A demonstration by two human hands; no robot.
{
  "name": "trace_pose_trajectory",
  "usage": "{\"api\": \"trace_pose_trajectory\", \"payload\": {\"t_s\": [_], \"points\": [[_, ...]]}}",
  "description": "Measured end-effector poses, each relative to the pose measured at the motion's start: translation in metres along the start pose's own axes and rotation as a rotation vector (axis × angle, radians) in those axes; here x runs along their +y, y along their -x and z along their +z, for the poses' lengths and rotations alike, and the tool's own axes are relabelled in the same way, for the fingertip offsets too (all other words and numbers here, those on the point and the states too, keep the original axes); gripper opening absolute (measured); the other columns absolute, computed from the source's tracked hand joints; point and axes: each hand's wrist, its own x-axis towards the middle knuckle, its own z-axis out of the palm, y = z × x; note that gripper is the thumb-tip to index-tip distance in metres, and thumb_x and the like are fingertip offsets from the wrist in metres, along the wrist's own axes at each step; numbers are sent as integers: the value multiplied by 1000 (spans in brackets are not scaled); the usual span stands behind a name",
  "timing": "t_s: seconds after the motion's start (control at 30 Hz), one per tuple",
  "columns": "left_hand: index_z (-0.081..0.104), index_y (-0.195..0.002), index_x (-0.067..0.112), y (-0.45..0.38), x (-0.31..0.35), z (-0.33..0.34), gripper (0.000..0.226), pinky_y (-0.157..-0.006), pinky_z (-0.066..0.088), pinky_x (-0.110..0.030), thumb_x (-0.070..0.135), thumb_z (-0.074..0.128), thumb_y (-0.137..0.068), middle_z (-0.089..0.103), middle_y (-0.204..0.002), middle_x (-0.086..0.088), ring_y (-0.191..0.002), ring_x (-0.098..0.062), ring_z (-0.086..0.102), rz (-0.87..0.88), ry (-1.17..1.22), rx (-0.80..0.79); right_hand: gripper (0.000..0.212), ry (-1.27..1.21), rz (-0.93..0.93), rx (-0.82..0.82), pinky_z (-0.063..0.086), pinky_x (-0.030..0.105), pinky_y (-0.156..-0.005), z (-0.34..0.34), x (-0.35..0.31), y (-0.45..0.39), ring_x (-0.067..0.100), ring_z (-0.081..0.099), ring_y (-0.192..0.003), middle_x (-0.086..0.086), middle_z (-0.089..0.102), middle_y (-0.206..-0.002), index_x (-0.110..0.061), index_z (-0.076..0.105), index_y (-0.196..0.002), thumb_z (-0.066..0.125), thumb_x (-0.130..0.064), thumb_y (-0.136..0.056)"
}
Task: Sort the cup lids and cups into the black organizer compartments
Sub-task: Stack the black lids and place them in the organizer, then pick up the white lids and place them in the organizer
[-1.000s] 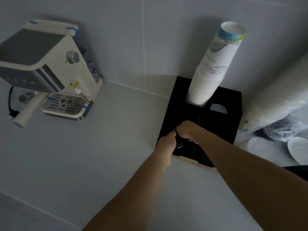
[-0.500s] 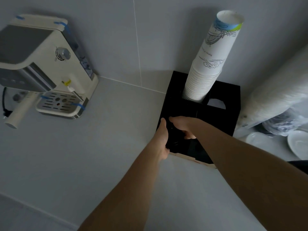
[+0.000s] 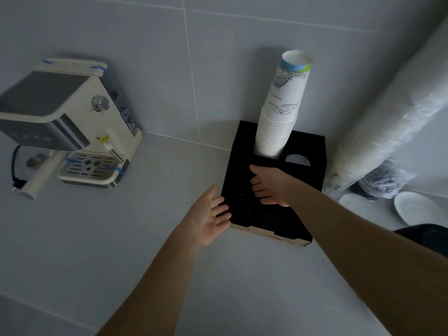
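Organizer (image 3: 312, 151): black, compartmented, set at the back of the counter (image 3: 121, 251) against the wall, near its right end. Dark lids (image 3: 240, 204) seem to lie in the front left compartment; too dim to be sure.

Cups (image 3: 281, 117): tall white stack in the back left compartment, leaning right. The round back right opening is vacant.

Your right hand (image 3: 271, 185): over the organizer's middle, fingers spread, gripping nothing. Your left hand (image 3: 208, 219): open and empty, fingertips at the organizer's left front edge.

Risks, as judged: your right forearm passes just in front of the cups; a lift or sweep backward could topple the leaning stack. A push from your left hand could slide the light organizer and shake the stack.

Lids in a sleeve (image 3: 388, 132): long white bagged roll against the wall, right of the organizer, not yet sorted. Saucers (image 3: 412, 207) lie below it.

Writing: cups carry line drawings, a blue-green band and small print, illegible. The coffee machine (image 3: 72, 127) at the counter's left shows blue tape, no readable brand.
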Motion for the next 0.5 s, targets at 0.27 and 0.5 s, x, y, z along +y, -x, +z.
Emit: {"api": "trace_pose_trajectory", "payload": {"t_s": [0.27, 0.5], "points": [[55, -131, 12, 53, -6, -15, 46, -93, 48, -37, 39, 48, -95, 63, -127, -12, -117, -25, 59, 183, 35, -90, 48, -307, -272, 62, 45, 39, -106, -18, 27, 76, 22, 61, -115, 8, 65, -129, -8, 60, -128, 50, -44, -97], [62, -125, 14, 93, -8, -1, 42, -93, 48, -40, 38, 52, -91, 69, -118, -11, -114, -27, 62, 279, 47, -160, 38, -549, -403, 46, 52, 38, -93, -52, 60, 146, 22, 67, -110, 8, 72, -118, -10, 66, -116, 47, -38, -99]]}}
